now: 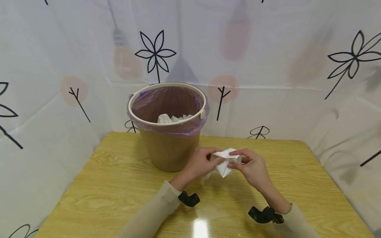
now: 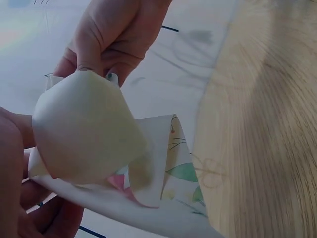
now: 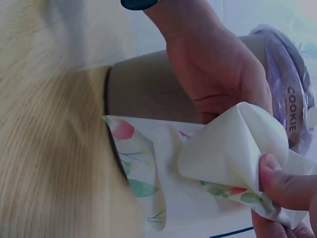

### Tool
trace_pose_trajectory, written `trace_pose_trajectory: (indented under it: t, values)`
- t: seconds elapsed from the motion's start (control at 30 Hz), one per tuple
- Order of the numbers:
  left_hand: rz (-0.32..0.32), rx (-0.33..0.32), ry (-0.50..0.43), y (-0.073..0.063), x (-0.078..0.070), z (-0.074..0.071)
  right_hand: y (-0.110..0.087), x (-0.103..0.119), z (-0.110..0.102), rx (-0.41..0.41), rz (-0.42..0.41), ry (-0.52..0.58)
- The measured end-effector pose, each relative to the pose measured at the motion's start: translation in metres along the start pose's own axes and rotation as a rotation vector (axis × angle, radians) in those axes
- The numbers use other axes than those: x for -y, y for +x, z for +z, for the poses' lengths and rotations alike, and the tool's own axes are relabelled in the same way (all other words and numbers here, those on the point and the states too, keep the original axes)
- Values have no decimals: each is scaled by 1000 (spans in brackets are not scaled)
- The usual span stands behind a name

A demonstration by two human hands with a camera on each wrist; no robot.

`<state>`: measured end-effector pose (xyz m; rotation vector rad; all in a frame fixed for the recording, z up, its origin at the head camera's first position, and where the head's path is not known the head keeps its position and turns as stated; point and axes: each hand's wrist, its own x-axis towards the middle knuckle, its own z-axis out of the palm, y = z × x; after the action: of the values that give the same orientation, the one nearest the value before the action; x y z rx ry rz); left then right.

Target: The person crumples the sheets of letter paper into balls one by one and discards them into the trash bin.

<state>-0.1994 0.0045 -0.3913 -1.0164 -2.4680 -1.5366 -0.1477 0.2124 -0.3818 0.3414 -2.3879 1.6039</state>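
Note:
A folded piece of white paper (image 1: 224, 169) is between my two hands, above the table. In the left wrist view, the paper (image 2: 86, 129) has a plain rounded fold and a lower flap printed with pink and green flowers. My left hand (image 1: 203, 162) pinches its left side, thumb on the near face. Opposite it, my right hand (image 1: 253, 168) pinches the right side between thumb and fingers. The right wrist view shows the right thumb (image 3: 285, 183) pressing the paper beside a crease, with the printed flap hanging out on the other side.
A tan waste bin (image 1: 169, 148) with a purple liner (image 1: 190, 130) stands just beyond my left hand. Crumpled white paper (image 1: 165, 119) lies inside it. The wooden table (image 1: 104, 191) ends at a patterned white cloth (image 1: 268, 99) behind and at the sides.

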Motion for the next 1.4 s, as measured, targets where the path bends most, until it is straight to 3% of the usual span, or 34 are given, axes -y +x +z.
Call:
trace_pose_trajectory:
  t: [0.13, 0.3, 0.57, 0.73, 1.0, 1.17, 1.4]
  values:
    - [109, 68, -43, -2, 4, -6, 2, 1, -4, 12, 66, 19]
    - [209, 144, 41, -5, 4, -10, 3, 1, -8, 28, 148, 70]
    - [249, 9, 179, -7, -1, -1, 1, 0, -2, 1, 188, 185]
    - [237, -35, 247, -5, -4, 2, 1, -2, 4, -46, 205, 241]
    - [152, -87, 284, -2, -11, 7, -2, 0, 13, -121, 160, 182]
    - [90, -154, 230, 0, -9, 10, -5, 3, 15, -57, 110, 128]
    - [128, -236, 109, 3, -1, 8, -11, 1, 9, 75, -18, 154]
